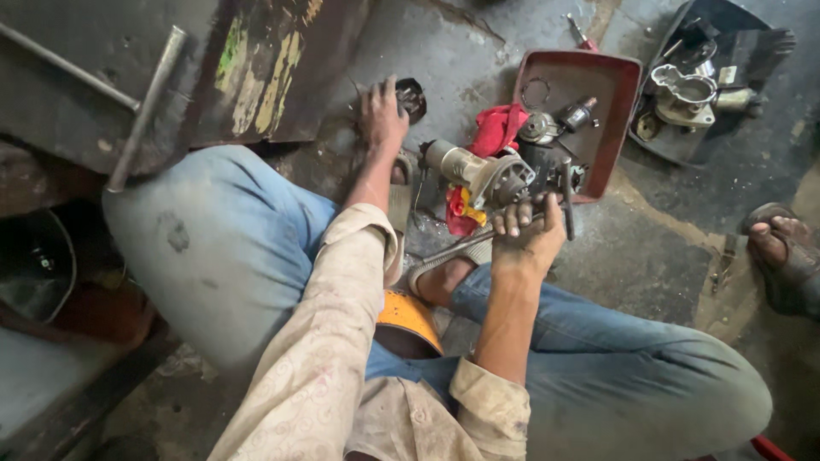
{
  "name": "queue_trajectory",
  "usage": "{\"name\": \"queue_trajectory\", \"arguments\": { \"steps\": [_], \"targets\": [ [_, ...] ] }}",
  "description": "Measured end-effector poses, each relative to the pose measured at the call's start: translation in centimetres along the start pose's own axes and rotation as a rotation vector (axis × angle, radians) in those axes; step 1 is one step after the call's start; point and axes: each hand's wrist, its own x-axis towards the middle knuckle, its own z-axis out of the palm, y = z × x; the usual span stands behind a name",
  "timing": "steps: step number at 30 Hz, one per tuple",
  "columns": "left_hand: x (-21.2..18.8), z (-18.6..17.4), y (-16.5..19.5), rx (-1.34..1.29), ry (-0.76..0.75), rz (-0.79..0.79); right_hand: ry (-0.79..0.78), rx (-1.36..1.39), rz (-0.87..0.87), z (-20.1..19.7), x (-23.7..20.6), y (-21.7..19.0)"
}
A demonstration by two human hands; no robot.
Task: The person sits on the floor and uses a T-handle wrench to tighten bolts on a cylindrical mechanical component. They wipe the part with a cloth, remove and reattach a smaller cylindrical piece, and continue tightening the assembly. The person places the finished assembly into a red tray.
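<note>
Right hand (528, 232) grips a dark metal tool (565, 201) against the grey starter motor (478, 171), steadying it; left hand (380, 115) spread open near a small black round part (412, 96) on the floor.

A grey metal motor assembly (478, 173), cylindrical with a ribbed, vented end housing, is seen lying on its side on the concrete floor, tilted toward the red tray's near edge, against red and yellow rags. A dark slim tool (565, 198) is gripped upright beside the housing, and a long metal rod (453, 249) is laid under the same palm. A small dark round part (412, 98) is touched on the floor, well apart from the assembly.
</note>
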Motion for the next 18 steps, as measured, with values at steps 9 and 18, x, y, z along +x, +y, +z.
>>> {"name": "queue_trajectory", "arguments": {
  "steps": [9,18],
  "targets": [
    [-1.4,0.4,-1.0,-0.209,0.134,0.001,0.018,-0.014,-0.015,0.1,0.0,0.2],
    [-1.0,-0.5,-0.1,-0.012,0.005,0.053,0.032,-0.060,-0.029,0.3,0.0,0.2]
  ]
}}
